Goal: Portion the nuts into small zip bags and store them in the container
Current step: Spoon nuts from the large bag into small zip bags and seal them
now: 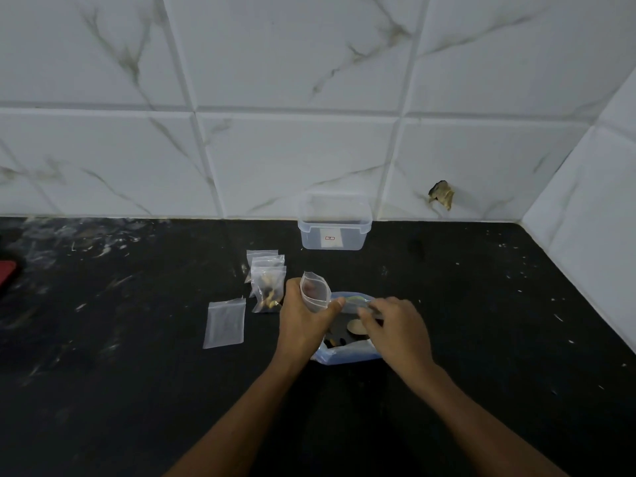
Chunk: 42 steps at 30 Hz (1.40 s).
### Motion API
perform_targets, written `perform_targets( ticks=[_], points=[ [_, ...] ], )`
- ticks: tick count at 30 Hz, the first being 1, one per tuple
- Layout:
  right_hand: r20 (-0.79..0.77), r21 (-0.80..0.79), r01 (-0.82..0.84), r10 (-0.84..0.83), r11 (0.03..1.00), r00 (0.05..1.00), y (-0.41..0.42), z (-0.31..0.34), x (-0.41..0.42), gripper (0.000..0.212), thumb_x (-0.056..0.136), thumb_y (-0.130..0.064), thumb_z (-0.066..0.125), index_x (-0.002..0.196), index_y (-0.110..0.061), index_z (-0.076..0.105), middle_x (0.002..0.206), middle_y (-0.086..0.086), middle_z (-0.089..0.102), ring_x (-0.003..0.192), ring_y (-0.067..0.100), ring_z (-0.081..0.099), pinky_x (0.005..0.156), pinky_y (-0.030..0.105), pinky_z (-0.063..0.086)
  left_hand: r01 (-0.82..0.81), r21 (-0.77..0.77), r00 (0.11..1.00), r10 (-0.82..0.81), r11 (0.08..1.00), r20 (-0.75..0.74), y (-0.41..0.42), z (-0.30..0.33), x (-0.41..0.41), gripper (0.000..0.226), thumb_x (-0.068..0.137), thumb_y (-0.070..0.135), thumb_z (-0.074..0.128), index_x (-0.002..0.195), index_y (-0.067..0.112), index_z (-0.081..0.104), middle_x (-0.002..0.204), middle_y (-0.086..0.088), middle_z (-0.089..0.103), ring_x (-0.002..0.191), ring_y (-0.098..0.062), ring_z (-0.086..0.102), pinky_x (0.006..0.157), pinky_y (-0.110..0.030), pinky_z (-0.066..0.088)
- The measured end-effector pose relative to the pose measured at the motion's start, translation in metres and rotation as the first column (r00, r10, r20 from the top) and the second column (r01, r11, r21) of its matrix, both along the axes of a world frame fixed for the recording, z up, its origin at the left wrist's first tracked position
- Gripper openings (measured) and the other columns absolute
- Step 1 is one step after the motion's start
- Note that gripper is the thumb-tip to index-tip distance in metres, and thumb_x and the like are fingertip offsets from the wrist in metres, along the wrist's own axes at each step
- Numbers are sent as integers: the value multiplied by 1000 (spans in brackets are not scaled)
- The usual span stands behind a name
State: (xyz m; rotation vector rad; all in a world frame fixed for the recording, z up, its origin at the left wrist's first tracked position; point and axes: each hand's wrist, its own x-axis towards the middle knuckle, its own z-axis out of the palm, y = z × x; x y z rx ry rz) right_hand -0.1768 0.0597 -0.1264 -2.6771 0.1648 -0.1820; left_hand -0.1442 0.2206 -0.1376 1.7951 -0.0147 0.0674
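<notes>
A person stands at a dark counter (481, 304) against a white tiled wall, seen from above through a head camera. Both bare hands meet near the middle of the view.

The left hand (303, 318) grips a small zip bag (315, 292), fingers and thumb curled round its lower half. The bag stands roughly upright, long axis vertical, mouth pointing up and slightly away from the person. Something dark shows inside it, probably 1 or 2 nuts.

The right hand (395, 325) sits just to the right of that bag, over a larger bag of nuts (347, 352) lying flat on the counter. Its fingers curl down at the larger bag's opening; whether they pinch a nut or the plastic cannot be told.

So the small bag's mouth lies just up and to the left of the right hand's fingertips. The coming transfer likely depends on that short leftward path, and the right hand is the nearer one to the nuts.

To the left, 3 or so filled bags (268, 287) lie overlapped, with 1 empty bag (224, 323) lying flat beside them. The clear container (334, 223) stands lidless at the wall, beyond both hands. No bags can be seen in it.
</notes>
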Motion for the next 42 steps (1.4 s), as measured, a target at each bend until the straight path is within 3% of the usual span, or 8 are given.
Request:
perform_targets(
  ticks=[2, 3, 7, 12, 16, 21, 27, 42],
  points=[
    [-42, 384, -18, 38, 923, 998, 15, 23, 1, 31, 91, -43, 58, 114, -23, 63, 103, -9, 64, 96, 4, 60, 79, 20, 48, 3, -31, 1000, -3, 1000, 0, -4, 3, -2, 49, 72, 36, 82, 102, 30, 44, 101, 3, 59, 90, -9, 62, 71, -22, 51],
    [-66, 465, -37, 76, 885, 995, 23, 32, 2, 35, 89, -44, 61, 118, -25, 61, 106, -10, 64, 96, 3, 60, 81, 20, 49, 8, -45, 1000, -8, 999, 12, -5, 4, -3, 49, 69, 42, 80, 101, 34, 44, 103, 1, 59, 91, -11, 62, 73, -26, 53],
    [-15, 379, -124, 140, 917, 990, 37, 40, 7, 26, 87, -38, 66, 109, -26, 62, 95, -10, 64, 87, 3, 60, 79, 25, 53, 57, -8, 996, -57, 998, 75, -9, 12, -6, 46, 71, 44, 71, 104, 46, 38, 112, 0, 56, 98, -8, 61, 81, -29, 55],
    [111, 395, -169, 135, 903, 985, 25, 41, 18, 9, 93, -20, 61, 92, -16, 69, 82, -6, 66, 77, 5, 62, 69, 22, 53, 189, -116, 982, -186, 975, 36, -1, 21, -8, 64, 80, 14, 79, 125, 32, 36, 116, 9, 53, 102, 4, 59, 76, -20, 56],
    [101, 418, -236, 214, 877, 972, 11, 49, 24, 11, 92, -14, 62, 88, -16, 73, 79, -8, 68, 77, 2, 62, 67, 12, 46, 214, -251, 976, -219, 944, 9, 12, 25, -5, 41, 92, 5, 63, 126, 21, 49, 118, -3, 62, 110, -15, 62, 78, -24, 57],
    [52, 443, -288, 296, 849, 954, 2, 56, 29, 13, 90, -14, 63, 86, -22, 73, 78, -6, 69, 76, 2, 63, 65, 13, 47, 200, -222, 980, -199, 954, 24, 14, 37, 3, 12, 95, 5, 57, 99, 13, 64, 93, -6, 67, 83, -6, 65, 72, -20, 56],
    [54, 452, -310, 321, 836, 945, 3, 60, 29, 11, 88, -16, 67, 93, -25, 71, 85, -10, 68, 83, 0, 62, 68, 11, 47, 194, -268, 980, -199, 944, 6, 7, 41, 3, 12, 95, 2, 57, 88, 7, 65, 76, 2, 68, 69, -2, 67, 60, -16, 54],
    [27, 444, -293, 315, 847, 949, 1, 60, 30, 6, 87, -17, 69, 86, -22, 73, 81, -7, 70, 80, 1, 64, 67, 13, 46, 254, -59, 966, -250, 965, 65, 7, 40, 6, 17, 92, 7, 63, 86, 23, 66, 82, 3, 68, 78, -4, 65, 72, -21, 56]
  ],
)
